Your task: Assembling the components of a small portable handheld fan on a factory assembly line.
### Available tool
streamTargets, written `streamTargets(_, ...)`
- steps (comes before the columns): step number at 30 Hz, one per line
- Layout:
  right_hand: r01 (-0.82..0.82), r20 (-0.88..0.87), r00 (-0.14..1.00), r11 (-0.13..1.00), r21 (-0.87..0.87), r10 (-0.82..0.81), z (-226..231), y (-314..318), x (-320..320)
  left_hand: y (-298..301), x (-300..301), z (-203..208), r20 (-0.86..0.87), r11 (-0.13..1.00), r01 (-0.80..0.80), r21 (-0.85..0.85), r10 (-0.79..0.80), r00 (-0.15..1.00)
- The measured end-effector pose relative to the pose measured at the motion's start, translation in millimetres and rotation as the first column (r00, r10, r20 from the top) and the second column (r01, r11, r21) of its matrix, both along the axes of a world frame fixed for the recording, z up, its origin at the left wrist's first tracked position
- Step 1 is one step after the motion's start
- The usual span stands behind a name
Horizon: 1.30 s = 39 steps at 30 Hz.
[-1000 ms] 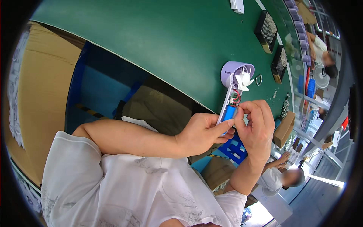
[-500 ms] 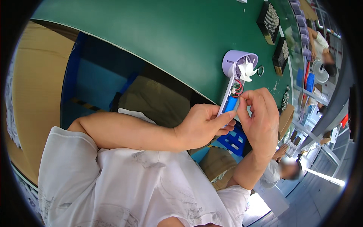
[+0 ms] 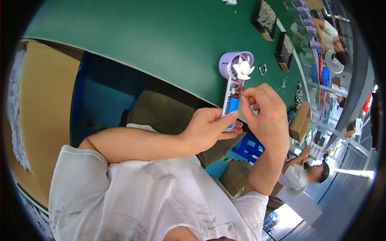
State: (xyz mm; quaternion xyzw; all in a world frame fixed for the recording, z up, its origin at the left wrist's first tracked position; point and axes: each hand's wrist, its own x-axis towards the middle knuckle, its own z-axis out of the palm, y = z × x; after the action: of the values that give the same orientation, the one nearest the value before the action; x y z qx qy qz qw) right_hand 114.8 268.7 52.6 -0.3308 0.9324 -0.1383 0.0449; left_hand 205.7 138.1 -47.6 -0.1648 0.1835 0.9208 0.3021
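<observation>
A small handheld fan lies open, with a purple round housing (image 3: pixel 227 67), white blades (image 3: pixel 243 69) and a narrow handle holding a blue battery (image 3: pixel 233 105). My left hand (image 3: pixel 210 127) grips the lower handle, thumb over the battery's near end. Thin red wires (image 3: pixel 239 87) loop out of the handle between battery and housing. Beside them, my right hand (image 3: pixel 265 111) is closed in a pinch, its fingertips at the battery's far end. What lies between those fingertips is too small to make out.
On the green table (image 3: pixel 161 40) lie a metal ring clip (image 3: pixel 262 69) and two black trays of small parts, one a tray (image 3: pixel 284 50) near the far edge. A cardboard box (image 3: pixel 300 121) stands right; a large carton (image 3: pixel 46 116) stands left. Other people sit beyond.
The fan and both hands appear further left in the picture, as do the table and trays, so the view has shifted. My grip on the handle and the right-hand pinch look the same.
</observation>
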Motion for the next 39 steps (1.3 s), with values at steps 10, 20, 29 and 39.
streamTargets(10,0.183,-0.112,0.963,0.903,-0.387,-0.244,-24,21,53,6,3,-7,-0.046,0.999,-0.039,-0.028,0.038,0.998)
streamTargets(20,0.242,-0.280,0.902,0.922,-0.303,-0.329,-56,1,102,2,0,-2,-0.051,0.994,-0.072,-0.085,0.068,0.996)
streamTargets(29,0.278,-0.317,0.863,0.893,-0.354,-0.394,-73,-9,95,-4,-3,3,-0.034,0.983,-0.029,-0.183,0.023,0.999)
streamTargets(39,0.289,-0.305,0.850,0.863,-0.414,-0.431,-84,-6,82,-4,-5,1,-0.011,0.981,-0.044,-0.187,0.042,0.999)
